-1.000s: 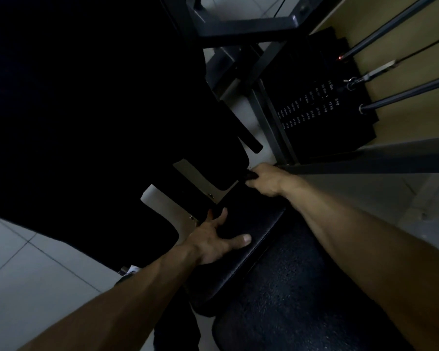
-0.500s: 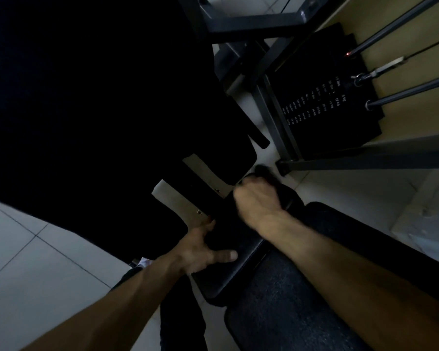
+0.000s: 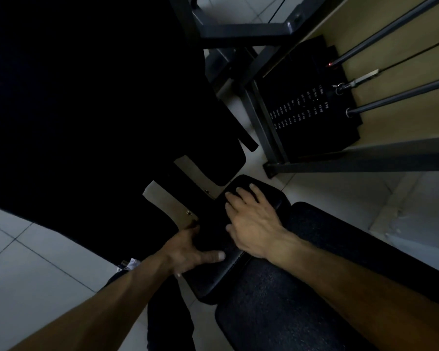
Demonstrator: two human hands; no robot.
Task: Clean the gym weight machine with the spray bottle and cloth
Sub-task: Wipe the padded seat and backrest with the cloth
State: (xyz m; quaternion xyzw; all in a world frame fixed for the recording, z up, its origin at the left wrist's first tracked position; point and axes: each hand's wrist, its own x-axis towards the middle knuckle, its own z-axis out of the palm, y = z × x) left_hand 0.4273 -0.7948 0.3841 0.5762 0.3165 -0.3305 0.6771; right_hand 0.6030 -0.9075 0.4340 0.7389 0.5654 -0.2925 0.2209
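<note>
My left hand [image 3: 188, 252], fingers spread, steadies the edge of the black seat pad [image 3: 208, 279] and my right hand [image 3: 251, 224] lies flat and open on top, wiping I think, though any cloth is too dark to see, so next I rub the rest.

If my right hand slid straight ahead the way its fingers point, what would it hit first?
The right hand lies flat on the seat pad, fingers aimed up-left. First would probably be the lower edge of the back pad, beside the pale metal bracket; depth is unclear.
</note>
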